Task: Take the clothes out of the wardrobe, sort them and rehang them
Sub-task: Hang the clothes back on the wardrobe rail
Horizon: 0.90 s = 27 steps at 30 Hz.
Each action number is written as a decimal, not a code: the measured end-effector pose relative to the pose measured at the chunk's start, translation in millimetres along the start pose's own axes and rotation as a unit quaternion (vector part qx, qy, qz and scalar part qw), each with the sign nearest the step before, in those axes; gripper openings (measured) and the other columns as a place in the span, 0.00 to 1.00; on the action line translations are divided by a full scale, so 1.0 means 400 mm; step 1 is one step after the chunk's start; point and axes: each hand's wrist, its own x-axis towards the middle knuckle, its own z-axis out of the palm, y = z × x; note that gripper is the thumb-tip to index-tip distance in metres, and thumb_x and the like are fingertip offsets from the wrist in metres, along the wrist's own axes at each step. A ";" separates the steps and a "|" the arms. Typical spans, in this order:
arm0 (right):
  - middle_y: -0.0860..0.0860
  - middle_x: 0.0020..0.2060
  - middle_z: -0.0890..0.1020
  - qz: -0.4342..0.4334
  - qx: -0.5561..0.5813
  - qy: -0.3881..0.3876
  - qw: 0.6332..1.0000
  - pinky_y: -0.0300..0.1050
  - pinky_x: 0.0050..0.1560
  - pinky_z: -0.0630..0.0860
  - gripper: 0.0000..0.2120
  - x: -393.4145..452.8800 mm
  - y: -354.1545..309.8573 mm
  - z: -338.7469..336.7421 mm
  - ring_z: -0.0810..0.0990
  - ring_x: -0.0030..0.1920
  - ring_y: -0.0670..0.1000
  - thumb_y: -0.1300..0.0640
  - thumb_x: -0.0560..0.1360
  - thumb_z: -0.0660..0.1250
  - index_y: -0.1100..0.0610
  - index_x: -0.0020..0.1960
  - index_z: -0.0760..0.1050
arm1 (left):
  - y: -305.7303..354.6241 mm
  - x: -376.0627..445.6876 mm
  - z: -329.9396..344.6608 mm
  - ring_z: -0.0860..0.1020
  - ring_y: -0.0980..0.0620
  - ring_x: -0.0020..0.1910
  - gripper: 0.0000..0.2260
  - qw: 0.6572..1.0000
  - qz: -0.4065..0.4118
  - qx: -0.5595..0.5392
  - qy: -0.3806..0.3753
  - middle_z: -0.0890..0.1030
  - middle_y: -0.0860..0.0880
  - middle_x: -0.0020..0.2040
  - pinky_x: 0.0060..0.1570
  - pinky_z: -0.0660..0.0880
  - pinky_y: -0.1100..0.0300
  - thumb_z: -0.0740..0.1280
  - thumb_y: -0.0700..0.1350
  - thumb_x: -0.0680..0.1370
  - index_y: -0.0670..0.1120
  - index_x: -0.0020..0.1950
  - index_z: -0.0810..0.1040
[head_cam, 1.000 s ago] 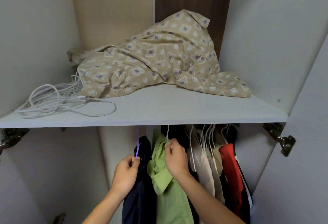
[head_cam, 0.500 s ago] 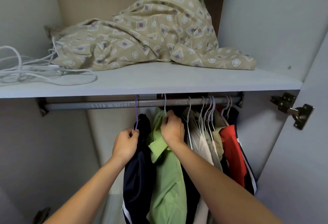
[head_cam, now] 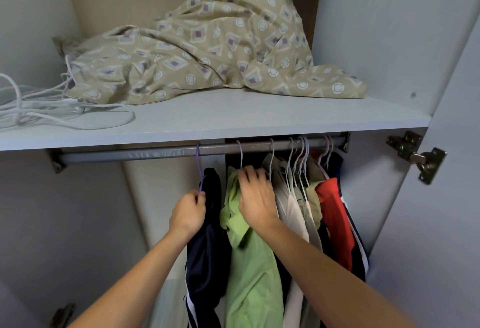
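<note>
A grey rail (head_cam: 145,155) runs under the wardrobe shelf. A dark navy garment (head_cam: 206,244) hangs on a purple hanger (head_cam: 199,169); my left hand (head_cam: 188,213) pinches that hanger's neck. Next to it hangs a green shirt (head_cam: 253,270) on a white hanger (head_cam: 240,153). My right hand (head_cam: 255,195) rests on the green shirt's shoulder with its fingers curled over the top by the hanger neck. Right of it hang several pale shirts (head_cam: 293,210) and a red garment (head_cam: 335,218) on white hangers.
On the shelf (head_cam: 233,120) lie a crumpled beige patterned cloth (head_cam: 207,49) and a coil of white cord (head_cam: 39,109). The open door (head_cam: 441,223) with its hinge (head_cam: 415,155) stands at the right. The rail's left half carries nothing.
The view has dropped, so the rail now shows below the shelf. My right hand's fingers have spread a little over the green shirt's top. My left hand keeps hold of the purple hanger.
</note>
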 end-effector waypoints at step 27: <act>0.56 0.75 0.70 -0.060 0.044 -0.154 0.985 0.53 0.77 0.63 0.27 -0.053 -0.022 -0.096 0.65 0.75 0.59 0.50 0.78 0.64 0.56 0.76 0.68 | -0.015 -0.117 -0.176 0.81 0.38 0.55 0.24 0.951 0.037 0.288 -0.103 0.80 0.45 0.58 0.49 0.77 0.49 0.65 0.48 0.81 0.58 0.76 0.64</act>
